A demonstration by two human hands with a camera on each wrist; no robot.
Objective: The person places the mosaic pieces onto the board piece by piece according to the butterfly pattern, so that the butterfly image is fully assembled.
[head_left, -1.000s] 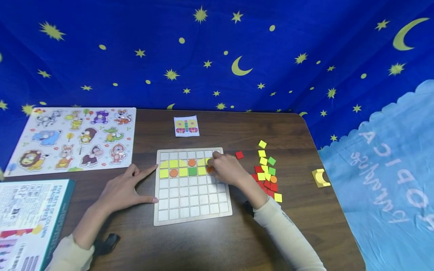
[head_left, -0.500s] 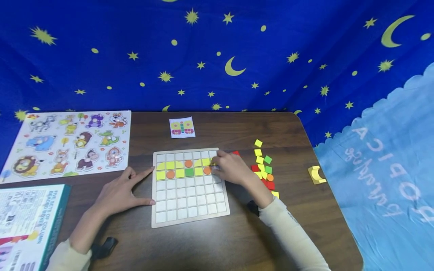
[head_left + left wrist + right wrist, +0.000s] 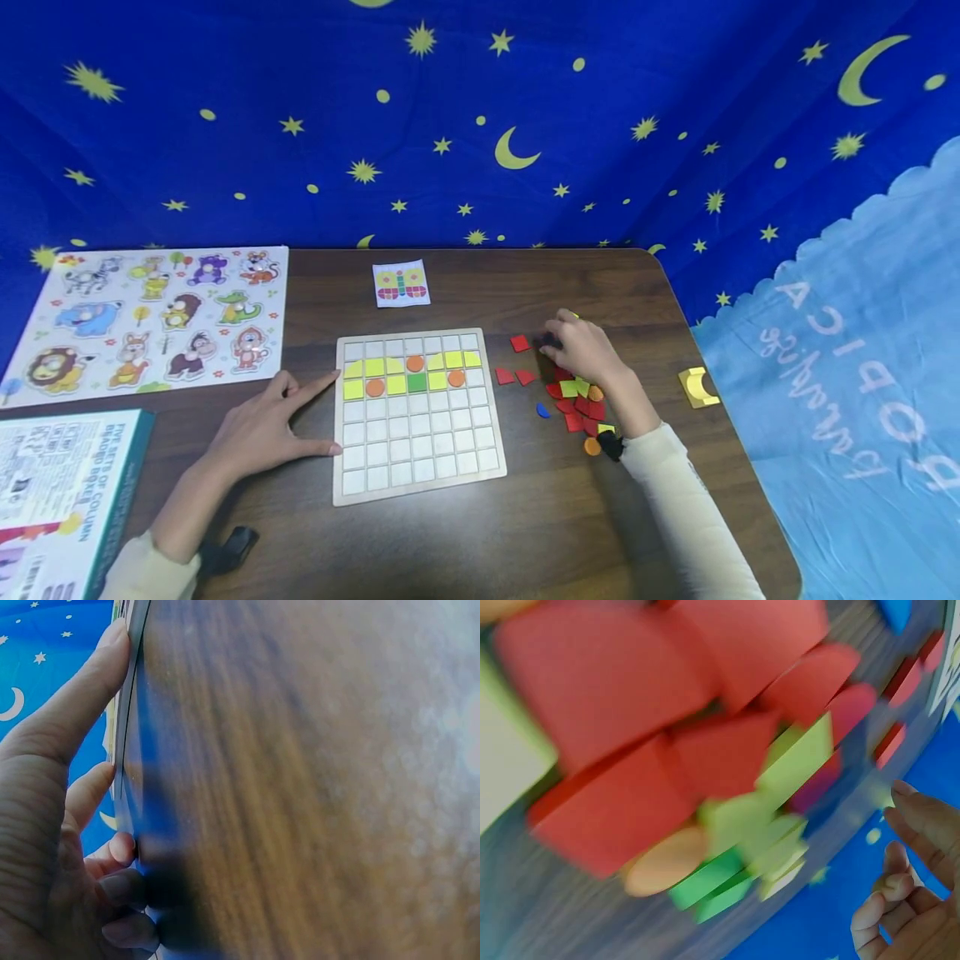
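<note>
In the head view my left hand (image 3: 258, 429) steadies the white gridded wooden board (image 3: 420, 446), its thumb and index fingertip touching the left edge. The left wrist view also shows this hand (image 3: 56, 787) against the board's thin edge. Two rows of the board carry yellow pieces (image 3: 374, 367), orange discs (image 3: 456, 378) and a green square (image 3: 417, 382). My right hand (image 3: 585, 346) is over the far end of the loose pieces, hiding some. In the right wrist view its fingers (image 3: 922, 817) are loosely bent, and no held piece can be made out.
Red pieces (image 3: 573, 422) and a blue half-disc (image 3: 543, 410) lie right of the board. A butterfly pattern card (image 3: 401, 283) sits behind it. An animal puzzle board (image 3: 165, 321) and a box (image 3: 67, 500) are at the left. A yellow arch block (image 3: 699, 387) stands near the right edge.
My right hand has left the board's right edge and moved right to the loose pieces, uncovering a yellow rounded piece at the row's right end. My left hand stays at the left edge.
</note>
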